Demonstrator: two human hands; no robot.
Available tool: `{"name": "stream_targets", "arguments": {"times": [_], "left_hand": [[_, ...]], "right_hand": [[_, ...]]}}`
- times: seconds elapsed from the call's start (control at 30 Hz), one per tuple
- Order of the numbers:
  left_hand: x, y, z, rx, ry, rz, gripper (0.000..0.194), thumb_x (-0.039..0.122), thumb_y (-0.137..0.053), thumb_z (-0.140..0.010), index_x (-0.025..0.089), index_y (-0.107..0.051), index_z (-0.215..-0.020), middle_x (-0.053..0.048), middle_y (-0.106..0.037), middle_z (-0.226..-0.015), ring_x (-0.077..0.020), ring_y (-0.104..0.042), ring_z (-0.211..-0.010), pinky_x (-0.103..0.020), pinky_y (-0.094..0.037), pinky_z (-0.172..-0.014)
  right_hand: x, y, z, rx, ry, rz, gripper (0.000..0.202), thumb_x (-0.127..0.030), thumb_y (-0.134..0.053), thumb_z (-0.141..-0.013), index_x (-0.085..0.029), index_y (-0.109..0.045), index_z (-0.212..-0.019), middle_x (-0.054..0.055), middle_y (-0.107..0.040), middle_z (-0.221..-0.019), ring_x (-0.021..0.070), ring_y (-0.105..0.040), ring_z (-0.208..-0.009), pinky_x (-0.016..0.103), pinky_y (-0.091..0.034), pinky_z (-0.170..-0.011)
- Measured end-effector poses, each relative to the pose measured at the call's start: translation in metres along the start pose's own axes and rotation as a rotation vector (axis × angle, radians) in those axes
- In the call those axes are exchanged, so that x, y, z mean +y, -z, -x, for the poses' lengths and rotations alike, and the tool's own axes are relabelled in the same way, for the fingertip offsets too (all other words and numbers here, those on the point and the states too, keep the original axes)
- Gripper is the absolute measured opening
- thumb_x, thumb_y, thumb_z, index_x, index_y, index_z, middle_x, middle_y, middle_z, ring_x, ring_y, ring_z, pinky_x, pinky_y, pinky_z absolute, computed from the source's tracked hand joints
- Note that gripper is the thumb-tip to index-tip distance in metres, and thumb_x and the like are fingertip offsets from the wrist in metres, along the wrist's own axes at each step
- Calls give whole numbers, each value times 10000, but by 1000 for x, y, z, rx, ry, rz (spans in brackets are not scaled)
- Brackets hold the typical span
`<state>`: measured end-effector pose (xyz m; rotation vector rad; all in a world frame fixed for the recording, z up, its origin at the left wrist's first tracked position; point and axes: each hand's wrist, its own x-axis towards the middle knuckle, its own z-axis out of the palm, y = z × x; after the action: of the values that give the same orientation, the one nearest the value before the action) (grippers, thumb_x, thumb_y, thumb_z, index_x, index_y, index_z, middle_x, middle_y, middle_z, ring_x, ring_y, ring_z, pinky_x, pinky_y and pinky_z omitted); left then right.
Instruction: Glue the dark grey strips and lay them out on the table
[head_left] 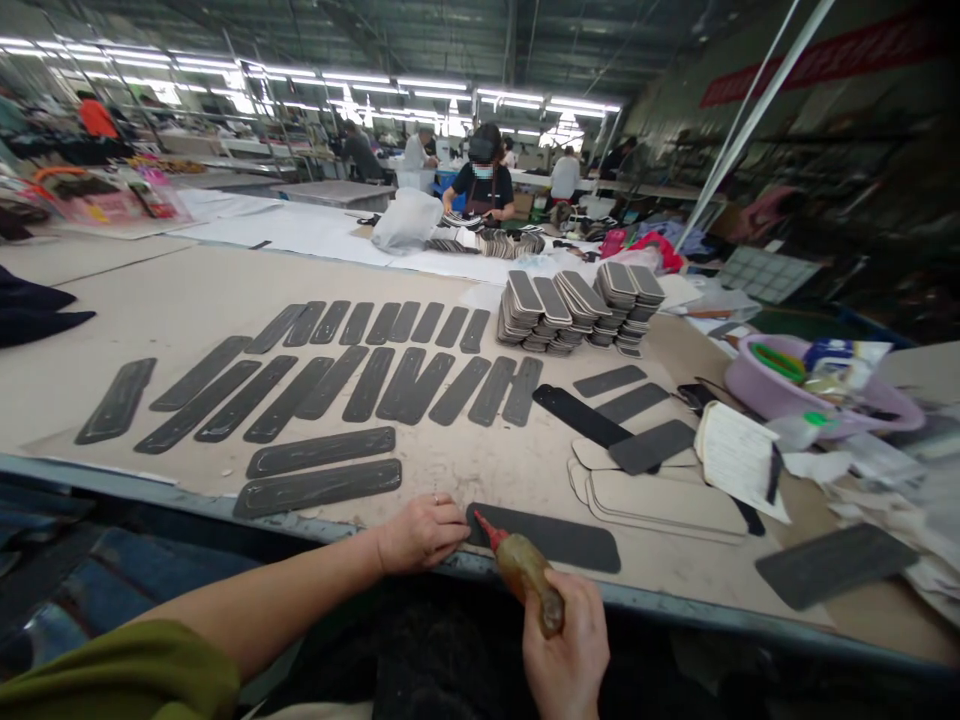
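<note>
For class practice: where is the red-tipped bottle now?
In the head view, the bottle is low, right of centre, in the right hand, tip at the left end of a dark strip.

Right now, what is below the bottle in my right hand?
The left end of a dark strip lies below the red tip of the bottle, which your right hand grips. The bottle hides part of the strip; whatever lies beneath the strip cannot be seen.

Bright ceiling tubes point(432, 84), dark upper-right corner, soft blur toward edges.
</note>
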<state>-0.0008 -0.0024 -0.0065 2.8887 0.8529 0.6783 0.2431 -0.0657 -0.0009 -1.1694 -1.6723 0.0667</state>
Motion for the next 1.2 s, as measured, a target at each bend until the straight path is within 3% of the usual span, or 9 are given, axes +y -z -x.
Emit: {"name": "stream_targets", "arguments": {"times": [0.13,0.6,0.77,0.87,1.0,1.2], "left_hand": [[-1,-2,2,12,3,14,203,158,-422,-917,150,-609,-996,-77,-659,-870,-171,-569,-773,-333,-469,-773],[0,2,-1,49,19,65,231,129,-432,-925,161,-641,-1019,-80,-644,-881,-167,-572,-808,-295,-506,-750],[-2,-1,1,28,24,72,225,122,-451,-920,166,-640,-1035,-79,-640,-894,-167,-574,-828,-292,-499,-772],[-2,-2,1,19,20,61,220,126,-448,-924,163,-634,-1036,-81,-638,-899,-170,-569,-829,-301,-492,-779],[-1,0,0,11,-6,40,207,152,-432,-932,152,-623,-1011,-83,-648,-886,-169,-573,-811,-309,-481,-776],[2,4,-3,25,-19,16,177,152,-444,-920,158,-615,-968,-66,-669,-860,-165,-573,-773,-313,-466,-754]], "right_hand": [[5,10,0,50,-26,81,89,-191,-602,-876,-158,-559,-947,51,-548,-824,167,-545,-765,300,-480,-715],[50,79,1,286,-167,492,198,-342,-659,-852,-170,-571,-896,55,-571,-782,195,-548,-721,318,-464,-676],[58,91,2,338,-190,622,222,-362,-667,-845,-162,-594,-907,67,-587,-793,209,-549,-735,327,-461,-676],[51,87,2,356,-229,556,234,-376,-675,-837,-164,-599,-904,71,-594,-808,210,-546,-735,338,-458,-691],[30,64,2,331,-320,254,254,-388,-683,-828,-172,-593,-926,61,-581,-851,189,-547,-732,320,-454,-687],[8,20,3,110,-162,42,208,-312,-676,-839,-177,-573,-959,54,-580,-853,185,-558,-764,317,-467,-716]]}}
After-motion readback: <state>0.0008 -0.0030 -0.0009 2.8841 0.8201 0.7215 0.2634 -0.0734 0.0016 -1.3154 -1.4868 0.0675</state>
